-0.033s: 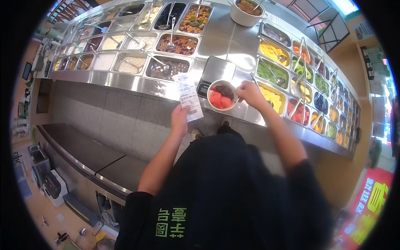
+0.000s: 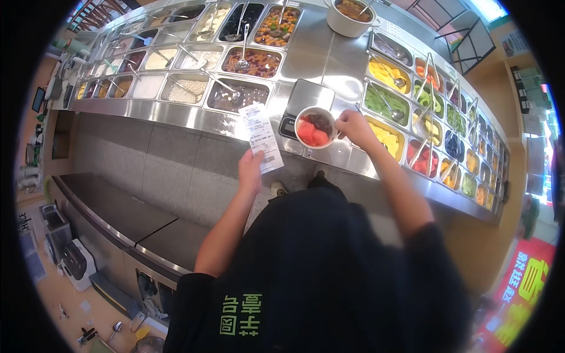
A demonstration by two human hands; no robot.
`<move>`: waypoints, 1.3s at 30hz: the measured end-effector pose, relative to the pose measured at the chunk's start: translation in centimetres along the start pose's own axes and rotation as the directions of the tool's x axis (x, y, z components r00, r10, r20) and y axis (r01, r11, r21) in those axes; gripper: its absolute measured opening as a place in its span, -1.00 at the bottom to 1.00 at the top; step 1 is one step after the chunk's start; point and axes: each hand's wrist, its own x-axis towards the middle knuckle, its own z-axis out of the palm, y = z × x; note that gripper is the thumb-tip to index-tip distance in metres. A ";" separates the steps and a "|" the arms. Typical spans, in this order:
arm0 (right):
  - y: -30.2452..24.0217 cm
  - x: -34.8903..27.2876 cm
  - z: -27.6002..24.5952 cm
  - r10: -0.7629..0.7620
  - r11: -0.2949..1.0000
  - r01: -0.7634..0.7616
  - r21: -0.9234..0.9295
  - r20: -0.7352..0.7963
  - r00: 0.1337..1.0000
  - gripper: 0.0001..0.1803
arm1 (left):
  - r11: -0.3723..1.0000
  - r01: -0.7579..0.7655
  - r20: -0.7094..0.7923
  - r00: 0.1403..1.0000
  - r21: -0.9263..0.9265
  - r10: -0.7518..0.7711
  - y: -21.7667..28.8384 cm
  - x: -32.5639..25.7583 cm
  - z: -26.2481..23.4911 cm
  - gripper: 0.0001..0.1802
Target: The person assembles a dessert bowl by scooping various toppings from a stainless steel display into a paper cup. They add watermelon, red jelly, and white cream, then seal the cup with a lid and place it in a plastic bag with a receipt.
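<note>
My left hand (image 2: 250,169) holds up a long white paper slip (image 2: 259,134) over the front edge of the steel counter. A white bowl (image 2: 315,127) with red fruit chunks and a dark topping is gripped at its right rim by my right hand (image 2: 353,126). The bowl sits just in front of a small grey scale (image 2: 307,97) on the counter. Both forearms reach forward from my black shirt.
The steel counter (image 2: 194,117) carries several inset trays of toppings with spoons (image 2: 241,62). Fruit trays with tongs (image 2: 412,100) curve away on the right. A white pot (image 2: 347,20) stands at the back. A lower dark counter (image 2: 112,206) lies to the left.
</note>
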 end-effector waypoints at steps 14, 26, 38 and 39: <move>5.3 6.4 2.5 0.292 0.852 -0.203 0.483 -0.115 0.949 -0.45 | 1.000 -0.028 -0.245 0.969 -0.013 0.024 -0.8 -4.6 -11.5 -0.72; 11.5 -2.2 5.4 0.490 0.690 -0.345 0.636 -0.060 0.870 -0.66 | 0.997 -0.072 -0.161 0.984 0.023 0.075 1.8 -3.3 -9.4 -0.72; 7.1 0.7 4.4 0.352 0.784 -0.215 0.583 -0.132 0.927 -0.73 | 0.997 -0.078 -0.130 0.988 0.005 0.078 3.0 -5.3 -9.1 -0.71; 6.7 1.4 4.1 0.327 0.802 -0.191 0.566 -0.150 0.933 -0.73 | 0.997 -0.076 -0.137 0.988 0.005 0.076 3.1 -5.6 -8.9 -0.72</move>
